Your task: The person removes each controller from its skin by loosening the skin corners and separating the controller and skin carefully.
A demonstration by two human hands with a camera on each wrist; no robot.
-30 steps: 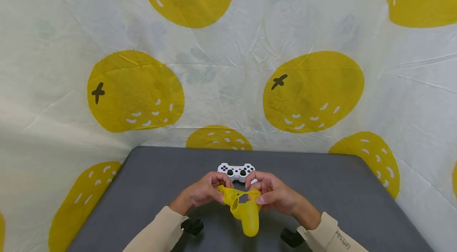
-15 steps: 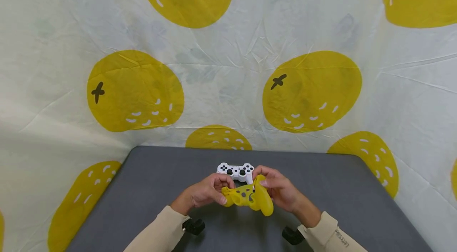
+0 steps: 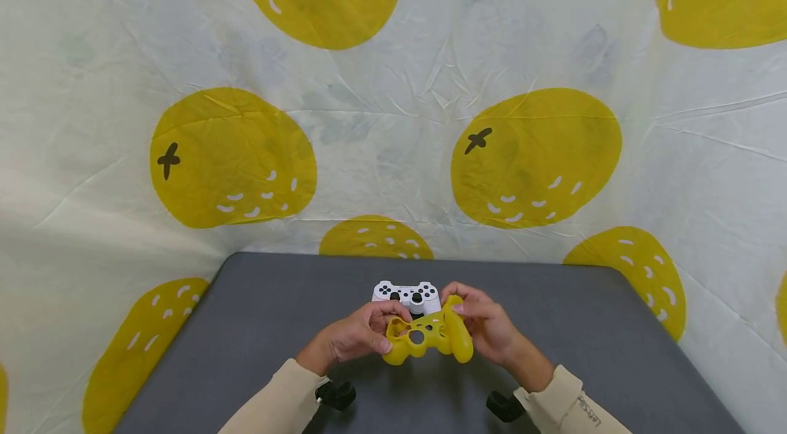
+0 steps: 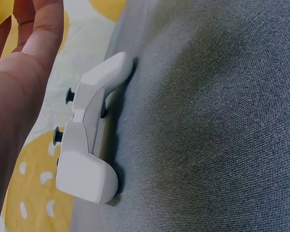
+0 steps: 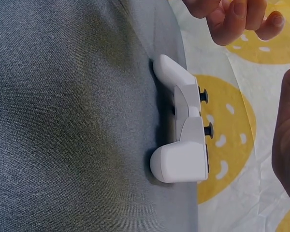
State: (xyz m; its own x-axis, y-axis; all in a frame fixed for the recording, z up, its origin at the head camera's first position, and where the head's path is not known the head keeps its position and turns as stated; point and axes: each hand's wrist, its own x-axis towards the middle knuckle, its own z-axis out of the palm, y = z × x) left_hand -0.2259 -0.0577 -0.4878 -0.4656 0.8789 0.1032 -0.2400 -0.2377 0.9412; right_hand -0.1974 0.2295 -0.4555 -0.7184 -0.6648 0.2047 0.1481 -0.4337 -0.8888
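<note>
Both hands hold a yellow controller cover [image 3: 460, 340], a soft shell with button holes, over the grey table in the head view. My left hand [image 3: 361, 331] pinches its left end between thumb and fingers. At the opposite end my right hand [image 3: 492, 330] grips the upper part of the right handle section, thumb on top. The cover hangs tilted, its holes showing. Just beyond it lies a white game controller [image 3: 407, 292], partly hidden by the left fingers and cover. Side on, the controller [image 4: 82, 130] rests on the cloth with its black thumbsticks pointing up from it.
The grey padded table [image 3: 295, 290] reaches back to a hanging white cloth [image 3: 381, 167] printed with yellow fruit shapes. Black wrist devices [image 3: 335, 394] sit below the beige sleeves [image 3: 277, 396].
The crumpled cover has been spread out and turned so that its button holes show. My right hand has shifted up and right along with its end; the left hand keeps its grip.
</note>
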